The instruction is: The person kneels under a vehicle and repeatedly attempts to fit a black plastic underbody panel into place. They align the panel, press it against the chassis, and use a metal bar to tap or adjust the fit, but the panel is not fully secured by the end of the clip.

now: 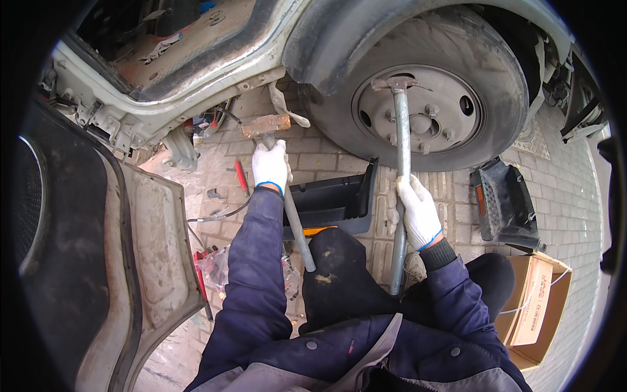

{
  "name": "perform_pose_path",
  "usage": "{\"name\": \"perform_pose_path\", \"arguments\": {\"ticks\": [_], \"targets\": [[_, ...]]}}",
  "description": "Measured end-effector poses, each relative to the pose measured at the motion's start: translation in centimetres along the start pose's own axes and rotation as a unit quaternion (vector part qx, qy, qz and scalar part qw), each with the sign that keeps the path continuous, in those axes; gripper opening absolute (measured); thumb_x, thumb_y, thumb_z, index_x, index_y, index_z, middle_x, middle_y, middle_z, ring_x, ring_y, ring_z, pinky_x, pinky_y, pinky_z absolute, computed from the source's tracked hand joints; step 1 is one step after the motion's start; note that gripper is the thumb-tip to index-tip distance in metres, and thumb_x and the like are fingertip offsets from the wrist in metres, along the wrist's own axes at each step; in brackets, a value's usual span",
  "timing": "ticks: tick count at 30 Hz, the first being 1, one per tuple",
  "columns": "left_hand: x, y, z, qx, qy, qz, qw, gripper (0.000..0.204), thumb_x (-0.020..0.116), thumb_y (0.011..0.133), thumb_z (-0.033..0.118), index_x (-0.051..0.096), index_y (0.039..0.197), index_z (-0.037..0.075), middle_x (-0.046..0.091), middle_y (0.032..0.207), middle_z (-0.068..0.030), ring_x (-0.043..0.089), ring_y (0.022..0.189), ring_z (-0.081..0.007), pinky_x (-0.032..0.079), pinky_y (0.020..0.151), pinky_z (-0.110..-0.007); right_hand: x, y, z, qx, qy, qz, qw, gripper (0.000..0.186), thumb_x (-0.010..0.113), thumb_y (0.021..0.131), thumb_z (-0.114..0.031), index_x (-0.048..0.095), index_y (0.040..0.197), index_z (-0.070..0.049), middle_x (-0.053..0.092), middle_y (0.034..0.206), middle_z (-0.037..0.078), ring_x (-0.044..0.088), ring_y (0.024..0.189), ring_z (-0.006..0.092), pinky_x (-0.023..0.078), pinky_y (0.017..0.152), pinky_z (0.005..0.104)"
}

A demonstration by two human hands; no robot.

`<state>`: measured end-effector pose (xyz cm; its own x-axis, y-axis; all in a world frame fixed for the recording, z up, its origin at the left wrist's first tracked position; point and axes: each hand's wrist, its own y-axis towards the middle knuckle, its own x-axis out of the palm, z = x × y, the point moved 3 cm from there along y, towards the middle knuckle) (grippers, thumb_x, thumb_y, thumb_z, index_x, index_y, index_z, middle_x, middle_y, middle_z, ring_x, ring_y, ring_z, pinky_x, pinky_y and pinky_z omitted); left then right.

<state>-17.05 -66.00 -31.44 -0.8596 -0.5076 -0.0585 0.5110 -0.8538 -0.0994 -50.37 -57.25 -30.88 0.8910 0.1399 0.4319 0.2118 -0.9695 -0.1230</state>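
Observation:
My left hand [270, 164], in a white glove, is closed round the grey handle of a sledgehammer [300, 232], just below its rusty block head. The handle slants down to my knee. My right hand [418, 212], gloved too, grips a long hammer [402, 137] with a metal pipe handle. Its narrow, brownish head is pointed at one end and overlaps the wheel [447, 117] in the picture; whether it touches I cannot tell. The lower end of the pipe reaches down beside my knee.
An open vehicle door [153, 228] stands at left, under the cab body [202, 91]. A black plastic step part [333, 199] lies ahead of my knee, another black part [506, 206] to the right. A cardboard box [539, 307] sits lower right. A red-handled tool [241, 176] lies on the paving.

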Motion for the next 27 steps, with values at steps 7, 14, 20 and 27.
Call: {"name": "perform_pose_path", "arguments": {"ticks": [7, 14, 20, 27], "targets": [[-0.5, 0.3, 0.4, 0.019, 0.068, 0.015, 0.997, 0.024, 0.067, 0.101, 0.022, 0.053, 0.097, 0.004, 0.057, 0.063, -0.0056, 0.052, 0.038, -0.0179, 0.041, 0.034, -0.037, 4.6, 4.1, 1.5, 0.133, -0.021, 0.027, 0.991, 0.041, 0.057, 0.109, -0.049, 0.054, 0.103, -0.008, 0.046, 0.068, -0.001, 0.045, 0.045, 0.0101, 0.040, 0.036, 0.0300], [-0.7, 0.3, 1.1, 0.029, 0.108, 0.018, 0.994, 0.026, 0.068, 0.100, 0.024, 0.055, 0.095, 0.002, 0.060, 0.065, -0.0058, 0.056, 0.043, -0.0186, 0.044, 0.037, -0.038, 1.3, 3.2, 1.3, 0.086, -0.042, 0.025, 0.995, 0.037, 0.058, 0.109, -0.044, 0.055, 0.101, -0.008, 0.046, 0.066, -0.002, 0.040, 0.041, 0.0081, 0.038, 0.034, 0.0297], [-1.4, 2.0, -0.4, 0.096, 0.208, 0.049, 0.972, 0.032, 0.069, 0.098, 0.028, 0.061, 0.101, -0.003, 0.067, 0.072, -0.0139, 0.065, 0.053, -0.0273, 0.053, 0.049, -0.043, -1.2, 2.8, -6.1, -0.195, 0.252, 0.284, 0.904, 0.040, 0.051, 0.112, -0.049, 0.056, 0.104, -0.011, 0.049, 0.069, -0.001, 0.044, 0.049, 0.0110, 0.041, 0.039, 0.0300], [-4.1, 3.4, 0.1, 0.064, 0.308, 0.113, 0.942, 0.043, 0.070, 0.095, 0.033, 0.065, 0.106, -0.009, 0.073, 0.089, -0.0306, 0.074, 0.077, -0.0431, 0.059, 0.070, -0.049, 4.0, 3.2, 3.2, 0.152, 0.088, 0.072, 0.982, 0.034, 0.056, 0.110, -0.042, 0.051, 0.095, -0.011, 0.044, 0.064, -0.003, 0.042, 0.044, 0.0101, 0.038, 0.037, 0.0304]]}}
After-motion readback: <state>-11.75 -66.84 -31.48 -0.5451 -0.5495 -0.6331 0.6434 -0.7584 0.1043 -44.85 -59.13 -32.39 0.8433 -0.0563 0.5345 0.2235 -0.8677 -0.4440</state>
